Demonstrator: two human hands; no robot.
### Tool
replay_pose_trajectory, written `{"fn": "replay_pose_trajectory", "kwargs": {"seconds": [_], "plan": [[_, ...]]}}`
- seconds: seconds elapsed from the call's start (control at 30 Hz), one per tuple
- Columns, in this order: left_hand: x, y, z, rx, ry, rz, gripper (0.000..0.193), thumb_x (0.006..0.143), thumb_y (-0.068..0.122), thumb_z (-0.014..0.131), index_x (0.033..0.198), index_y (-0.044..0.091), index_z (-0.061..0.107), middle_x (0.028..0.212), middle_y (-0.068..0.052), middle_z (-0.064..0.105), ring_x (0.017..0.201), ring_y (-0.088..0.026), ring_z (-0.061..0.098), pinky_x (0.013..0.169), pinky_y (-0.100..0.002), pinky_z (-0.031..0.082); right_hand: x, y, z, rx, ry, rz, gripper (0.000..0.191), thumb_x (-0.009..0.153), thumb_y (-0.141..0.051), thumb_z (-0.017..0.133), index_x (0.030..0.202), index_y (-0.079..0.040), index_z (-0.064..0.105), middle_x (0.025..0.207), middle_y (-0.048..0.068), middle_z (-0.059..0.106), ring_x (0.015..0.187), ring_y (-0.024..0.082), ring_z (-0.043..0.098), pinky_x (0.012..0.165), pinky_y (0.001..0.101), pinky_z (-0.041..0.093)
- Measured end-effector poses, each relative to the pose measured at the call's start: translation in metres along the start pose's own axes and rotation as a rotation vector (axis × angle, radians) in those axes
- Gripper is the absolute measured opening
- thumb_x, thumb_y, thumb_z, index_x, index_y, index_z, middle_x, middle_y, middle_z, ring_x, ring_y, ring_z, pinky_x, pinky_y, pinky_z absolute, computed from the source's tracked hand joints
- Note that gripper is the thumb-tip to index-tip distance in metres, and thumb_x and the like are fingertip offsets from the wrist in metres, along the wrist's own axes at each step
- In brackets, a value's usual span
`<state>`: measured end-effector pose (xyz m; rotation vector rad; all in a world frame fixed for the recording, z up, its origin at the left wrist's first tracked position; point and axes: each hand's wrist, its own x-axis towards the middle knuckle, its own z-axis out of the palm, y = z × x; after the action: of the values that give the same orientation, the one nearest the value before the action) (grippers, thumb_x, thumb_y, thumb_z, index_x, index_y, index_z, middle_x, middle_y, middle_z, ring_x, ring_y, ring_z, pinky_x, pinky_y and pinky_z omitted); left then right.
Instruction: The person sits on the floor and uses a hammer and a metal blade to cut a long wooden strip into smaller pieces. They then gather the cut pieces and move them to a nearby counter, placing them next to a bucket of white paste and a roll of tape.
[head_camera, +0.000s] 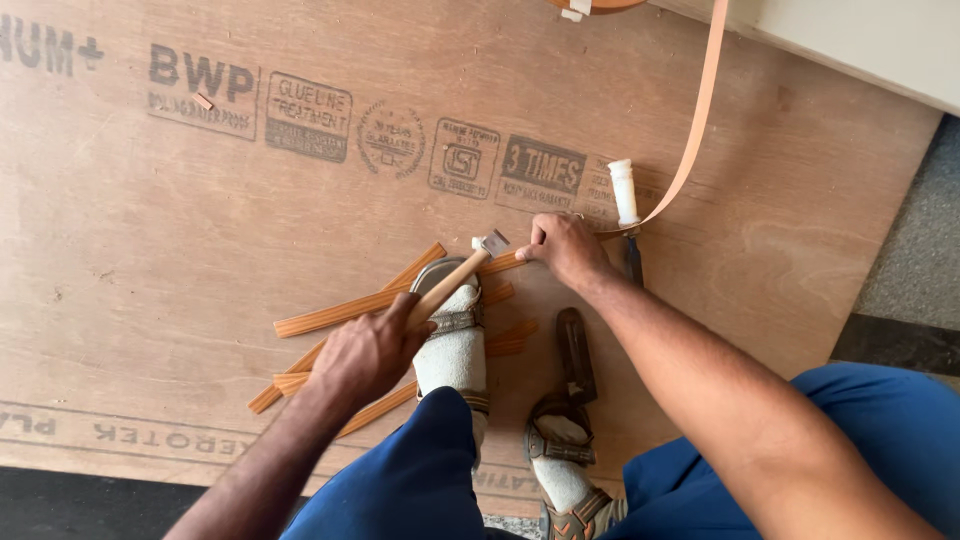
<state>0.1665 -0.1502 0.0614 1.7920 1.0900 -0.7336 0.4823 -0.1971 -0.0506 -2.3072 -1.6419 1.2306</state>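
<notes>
Plywood sheet (200, 230) on the floor is being used as work surface. Hammer (455, 280) is being gripped by left hand (365, 350), fingers closed around handle. Wooden strip (500, 263) is being pinched by right hand (565, 248), among cut strips (330, 318) underfoot.

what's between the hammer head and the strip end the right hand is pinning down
Nothing visible. The hammer, gripped by the left hand, has its head just left of the right hand, whose fingertips press the strip to the plywood sheet. Only those fingers lie close beside the gap.
</notes>
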Motion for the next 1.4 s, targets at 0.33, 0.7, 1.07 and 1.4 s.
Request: {"fn": "replay_pose_trajectory", "kwargs": {"seconds": [0.33, 0.7, 1.07, 1.4], "plan": [[0.015, 0.022, 0.009, 0.096, 0.059, 0.054, 0.045, 0.106, 0.05, 0.039, 0.132, 0.014, 0.047, 0.081, -0.019, 0.073, 0.073, -0.035, 0.074, 0.061, -0.051, 0.061, 0.001, -0.003, -0.009, -0.002, 0.01, -0.031, 0.021, 0.085, -0.017, 0.083, 0.081, -0.006, 0.066, 0.076, 0.009, 0.073, 0.072, 0.022, 0.071, 0.064, 0.0416, 0.055], [0.013, 0.039, 0.019, 0.075, 0.067, -0.008, 0.038, 0.107, 0.047, 0.044, 0.124, 0.013, 0.047, 0.085, -0.018, 0.074, 0.081, -0.035, 0.075, 0.069, -0.051, 0.061, -0.003, -0.008, -0.011, 0.049, -0.023, 0.007, 0.008, 0.093, -0.013, 0.073, 0.088, -0.009, 0.067, 0.083, 0.005, 0.075, 0.075, 0.017, 0.073, 0.061, 0.0361, 0.06], [0.014, 0.039, 0.025, 0.032, 0.084, -0.028, 0.039, 0.103, 0.047, 0.05, 0.124, 0.014, 0.045, 0.09, -0.021, 0.074, 0.088, -0.04, 0.074, 0.073, -0.056, 0.059, -0.151, 0.014, 0.048, 0.007, 0.244, 0.393, 0.075, 0.071, -0.041, 0.091, 0.123, -0.008, 0.049, 0.119, 0.022, 0.055, 0.106, 0.039, 0.058, 0.085, 0.0502, 0.052], [0.018, 0.033, 0.033, -0.002, 0.194, -0.012, 0.042, 0.099, 0.048, 0.054, 0.126, 0.018, 0.047, 0.092, -0.024, 0.072, 0.087, -0.044, 0.072, 0.074, -0.058, 0.057, -0.12, 0.037, 0.04, 0.311, 0.303, 0.071, 0.048, 0.08, -0.011, 0.075, 0.125, -0.006, 0.061, 0.121, 0.016, 0.069, 0.114, 0.028, 0.067, 0.098, 0.0402, 0.053]]}}
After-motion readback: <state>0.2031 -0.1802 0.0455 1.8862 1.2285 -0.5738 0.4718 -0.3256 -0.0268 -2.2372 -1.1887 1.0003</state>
